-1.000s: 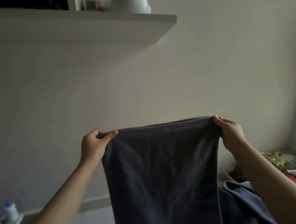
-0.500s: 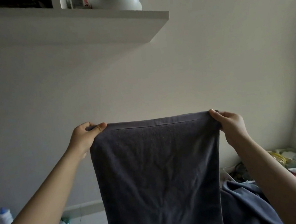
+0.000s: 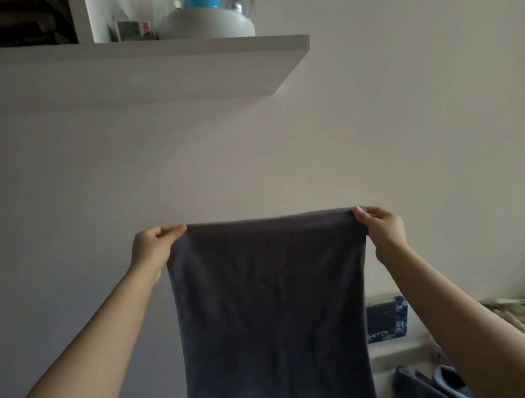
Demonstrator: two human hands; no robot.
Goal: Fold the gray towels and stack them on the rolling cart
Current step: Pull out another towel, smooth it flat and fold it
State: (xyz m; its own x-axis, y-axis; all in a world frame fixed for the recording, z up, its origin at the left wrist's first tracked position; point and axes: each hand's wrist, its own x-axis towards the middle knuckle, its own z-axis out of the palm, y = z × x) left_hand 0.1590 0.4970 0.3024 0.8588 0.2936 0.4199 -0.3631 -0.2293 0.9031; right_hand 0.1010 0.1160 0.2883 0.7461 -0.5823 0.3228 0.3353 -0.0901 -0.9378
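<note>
We see a dim room in soft, flat daylight, brighter on the right of the wall (image 3: 420,125) and greyer toward the left. The shelf (image 3: 183,67) casts a faint shadow beneath itself. The towel (image 3: 272,316) reads as a dark mass with little texture. Detail is soft throughout, the clutter at lower right is smeared, and the forearms bulge at the edges.

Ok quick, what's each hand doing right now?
Left hand: closed on the towel's top left corner.
Right hand: closed on its top right corner.
</note>
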